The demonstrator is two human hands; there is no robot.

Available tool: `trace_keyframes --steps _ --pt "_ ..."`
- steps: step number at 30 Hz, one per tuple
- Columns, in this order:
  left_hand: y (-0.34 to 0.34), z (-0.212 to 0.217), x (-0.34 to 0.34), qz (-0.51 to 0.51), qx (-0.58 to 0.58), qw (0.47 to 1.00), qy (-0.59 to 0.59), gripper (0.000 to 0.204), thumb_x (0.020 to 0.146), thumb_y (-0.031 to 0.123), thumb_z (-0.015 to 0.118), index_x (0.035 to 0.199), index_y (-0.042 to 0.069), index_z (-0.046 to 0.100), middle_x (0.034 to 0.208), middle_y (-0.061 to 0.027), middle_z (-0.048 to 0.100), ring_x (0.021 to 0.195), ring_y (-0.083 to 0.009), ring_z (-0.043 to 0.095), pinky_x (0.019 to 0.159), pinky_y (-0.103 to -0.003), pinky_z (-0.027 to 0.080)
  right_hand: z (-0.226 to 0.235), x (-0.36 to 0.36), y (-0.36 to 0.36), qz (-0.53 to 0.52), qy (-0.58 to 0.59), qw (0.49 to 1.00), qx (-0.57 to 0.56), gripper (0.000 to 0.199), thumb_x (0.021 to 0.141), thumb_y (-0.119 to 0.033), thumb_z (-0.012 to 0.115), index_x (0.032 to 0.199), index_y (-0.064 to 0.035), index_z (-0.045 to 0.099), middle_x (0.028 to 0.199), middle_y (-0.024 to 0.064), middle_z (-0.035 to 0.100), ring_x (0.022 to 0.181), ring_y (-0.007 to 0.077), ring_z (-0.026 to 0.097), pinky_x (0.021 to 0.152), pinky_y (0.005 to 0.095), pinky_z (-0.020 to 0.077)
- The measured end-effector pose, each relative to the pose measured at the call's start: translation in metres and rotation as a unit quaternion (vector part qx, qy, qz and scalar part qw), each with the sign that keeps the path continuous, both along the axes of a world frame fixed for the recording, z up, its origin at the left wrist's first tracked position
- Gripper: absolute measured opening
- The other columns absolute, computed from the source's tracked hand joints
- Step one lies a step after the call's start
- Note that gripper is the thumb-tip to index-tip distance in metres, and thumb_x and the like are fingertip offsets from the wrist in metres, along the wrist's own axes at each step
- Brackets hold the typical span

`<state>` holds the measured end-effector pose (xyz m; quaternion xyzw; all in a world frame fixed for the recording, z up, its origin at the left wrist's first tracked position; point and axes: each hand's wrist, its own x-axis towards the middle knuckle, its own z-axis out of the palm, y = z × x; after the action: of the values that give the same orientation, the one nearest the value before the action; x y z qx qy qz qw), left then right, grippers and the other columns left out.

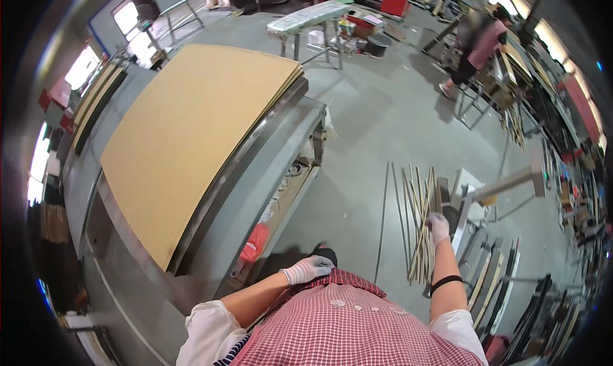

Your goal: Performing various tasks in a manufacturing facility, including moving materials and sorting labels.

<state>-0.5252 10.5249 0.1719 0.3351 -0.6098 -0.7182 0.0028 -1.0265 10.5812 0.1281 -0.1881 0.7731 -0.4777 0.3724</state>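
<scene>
Grey concrete floor (357,193) holds thin wooden strips (421,232); right hand (438,227) grip closed on them, left hand (306,269) flat.

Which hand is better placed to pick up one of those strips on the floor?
Right, probably. The right hand is stretched down over the strips on the floor, at or near their upper ends. The left hand rests against the apron at the waist, well away from them.
</scene>
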Motion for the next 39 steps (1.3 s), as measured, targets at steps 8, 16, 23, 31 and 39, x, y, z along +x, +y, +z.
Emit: trace_keyframes --steps 8,16,23,31,39 --pt "-0.159 -0.055 -0.165 0.013 -0.021 0.995 -0.097 0.04 0.089 0.032 0.061 0.115 0.002 0.061 0.11 -0.0111 0.066 0.102 -0.0186 0.059 0.091 -0.031 0.045 -0.025 -0.063 -0.209 0.281 0.06 0.955 0.073 0.036 0.081 -0.029 0.062 0.104 -0.0016 0.067 0.081 0.008 0.067 0.074 0.0169 0.062 0.073 0.029 0.0488" --pt "-0.206 -0.021 -0.224 0.292 0.015 0.951 -0.096 0.033 0.087 0.024 0.064 0.113 0.003 0.063 0.108 -0.0073 0.066 0.101 -0.0162 0.059 0.092 -0.029 0.046 -0.066 -0.143 -0.205 0.511 -0.058 0.778 0.36 0.03 0.077 -0.027 0.061 0.095 -0.0045 0.069 0.091 0.0114 0.069 0.081 0.02 0.066 0.074 0.0321 0.0512" --pt "-0.289 -0.037 -0.34 0.434 0.098 0.891 -0.096 0.035 0.085 0.028 0.064 0.108 0.002 0.065 0.104 -0.0115 0.067 0.096 -0.0178 0.061 0.088 -0.028 0.047 -0.08 -0.323 -0.429 0.526 0.271 0.788 0.173 0.035 0.074 -0.027 0.055 0.095 -0.0029 0.067 0.086 0.0172 0.068 0.083 0.0267 0.066 0.076 0.0364 0.0506" --pt "-0.419 -0.013 -0.461 0.419 0.126 0.896 -0.073 0.036 0.088 0.022 0.064 0.115 -0.001 0.061 0.107 -0.0102 0.066 0.099 -0.0179 0.061 0.088 -0.028 0.047 -0.031 -0.306 -0.63 0.519 0.038 0.841 0.151 0.035 0.078 -0.035 0.06 0.096 -0.0067 0.07 0.087 0.0134 0.069 0.078 0.0263 0.064 0.073 0.0361 0.0505" --pt "-0.686 -0.095 -0.554 0.36 0.082 0.922 -0.114 0.033 0.085 0.02 0.065 0.11 0.0 0.063 0.096 -0.0069 0.066 0.087 -0.0153 0.06 0.079 -0.028 0.049 -0.052 -0.475 -0.755 0.49 0.051 0.84 0.226 0.043 0.081 -0.028 0.061 0.115 -0.0021 0.065 0.099 0.0133 0.069 0.089 0.0185 0.066 0.084 0.0317 0.0507"
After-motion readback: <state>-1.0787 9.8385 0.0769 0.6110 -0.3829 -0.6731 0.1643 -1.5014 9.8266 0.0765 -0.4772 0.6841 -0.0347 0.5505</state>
